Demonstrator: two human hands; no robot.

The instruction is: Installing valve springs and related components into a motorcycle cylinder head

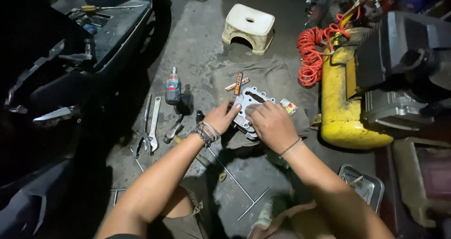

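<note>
A grey metal engine part [249, 101] with a slot and bolt holes lies on a dirty cloth [272, 77] on the concrete floor. My left hand [221, 117], with bead bracelets at the wrist, grips the part's left edge. My right hand [271, 125] lies flat on top of the part, fingers pressing its near side and hiding most of it. A small colourful packet [289, 107] sits just right of the part, and two orange sticks [238, 83] lie behind it.
A yellow air compressor [345, 93] with a coiled orange hose [310, 51] stands at the right. A white plastic stool [249, 26] is behind. Wrenches and pliers [149, 126], a spray can [173, 86], a T-handle wrench [242, 187], a metal tray [364, 185] and a dark scooter body [70, 55] surround me.
</note>
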